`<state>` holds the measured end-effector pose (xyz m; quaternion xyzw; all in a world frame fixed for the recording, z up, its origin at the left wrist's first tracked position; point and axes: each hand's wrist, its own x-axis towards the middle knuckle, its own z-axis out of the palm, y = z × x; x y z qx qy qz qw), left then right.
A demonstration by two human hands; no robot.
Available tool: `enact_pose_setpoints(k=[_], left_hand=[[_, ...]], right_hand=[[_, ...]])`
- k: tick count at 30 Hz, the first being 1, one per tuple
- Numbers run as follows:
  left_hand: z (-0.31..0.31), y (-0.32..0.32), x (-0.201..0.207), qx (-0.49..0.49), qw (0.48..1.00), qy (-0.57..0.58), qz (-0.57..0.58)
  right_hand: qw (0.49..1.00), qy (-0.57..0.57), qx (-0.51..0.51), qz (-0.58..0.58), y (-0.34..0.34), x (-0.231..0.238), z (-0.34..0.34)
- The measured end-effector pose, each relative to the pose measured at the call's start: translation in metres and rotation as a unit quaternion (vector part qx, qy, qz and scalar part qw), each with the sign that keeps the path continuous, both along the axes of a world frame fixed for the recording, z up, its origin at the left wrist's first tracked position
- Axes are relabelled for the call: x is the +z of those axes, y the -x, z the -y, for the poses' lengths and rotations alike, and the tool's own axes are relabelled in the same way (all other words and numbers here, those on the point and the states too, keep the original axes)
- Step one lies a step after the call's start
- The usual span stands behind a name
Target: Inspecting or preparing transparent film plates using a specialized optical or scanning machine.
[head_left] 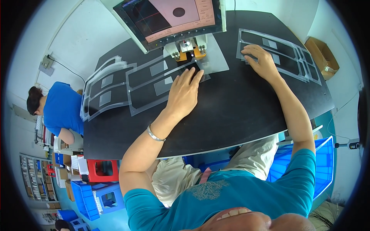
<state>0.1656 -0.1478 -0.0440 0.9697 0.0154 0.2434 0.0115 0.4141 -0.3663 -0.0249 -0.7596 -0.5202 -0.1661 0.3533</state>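
On the dark bench [231, 115], toward its far edge below a screen [175, 17], the left hand [184, 94] lies palm down with fingers stretched out on a clear plastic sheet [149, 80]. Its grip is released, not closed around anything; the flat fingers seem meant to hold the sheet steady where it runs under the machine head [186, 48]. That sheet sits left of the bench's middle, its long strips pointing at the machine head, likely so that one end lines up there.

The right hand [263, 63] reaches toward the far right corner, fingers bent over the near-left end of another group of sheets [283, 70]. Thumb and fingers stand apart; whether they have hold of a sheet cannot be told.

Farther out, a fanned pile of similar sheets [126, 104] lies along the left edge, overlapping loosely beside the sheet under the left hand. Keeping one group at each side probably leaves the bench's centre free for the arms. A pale metal plate [217, 61] rests behind the left hand's fingertips.

Beyond the right edge is an open cardboard box [327, 59]; past the left edge, a co-worker in blue [63, 106] bends forward.
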Motion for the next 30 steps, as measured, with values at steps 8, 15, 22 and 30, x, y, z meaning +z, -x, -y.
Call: enact_pose_setpoints(k=[8,15,22,30], left_hand=[[-0.004,0.023,0.018,-0.005,0.999,0.03,0.013],[-0.023,0.004,0.008,0.023,0.999,-0.007,0.031],[-0.041,-0.013,-0.002,0.049,0.999,0.013,-0.003],[-0.048,-0.019,-0.005,0.06,0.998,0.026,-0.004]], right_hand=[[1.0,0.013,-0.006,-0.003,0.001,0.001,0.002],[1.0,0.029,0.004,-0.004,-0.002,0.001,0.0],[0.998,0.023,0.005,-0.051,-0.002,-0.003,-0.002],[0.998,0.022,0.005,-0.062,-0.002,-0.002,-0.002]])
